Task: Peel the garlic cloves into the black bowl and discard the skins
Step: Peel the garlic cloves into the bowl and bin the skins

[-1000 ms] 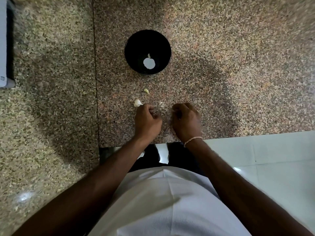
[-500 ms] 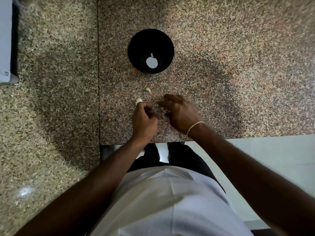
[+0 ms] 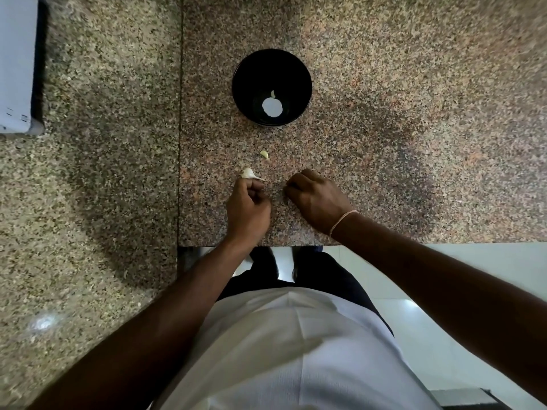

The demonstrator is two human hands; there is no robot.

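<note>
The black bowl [image 3: 238, 84] stands on the granite counter ahead of me, with one pale peeled clove [image 3: 273, 93] inside beside a bright reflection. A small yellowish peeled clove [image 3: 264, 154] lies on the counter between the bowl and my hands. A white unpeeled garlic clove [image 3: 250, 174] rests on the counter, touching the top of my left hand [image 3: 248, 208], which is closed in a fist. My right hand [image 3: 316, 199] sits just to the right, fingers curled down onto the counter. Anything inside either hand is hidden.
A grey-white box [image 3: 16, 63] sits at the far left edge of the lighter granite slab. The counter's front edge [image 3: 414, 242] runs just behind my wrists, with white floor tiles below at the right.
My right hand reached out toward the left hand with fingers spread, then drew back slightly and curled closed. The left fist and the white clove stayed put.
</note>
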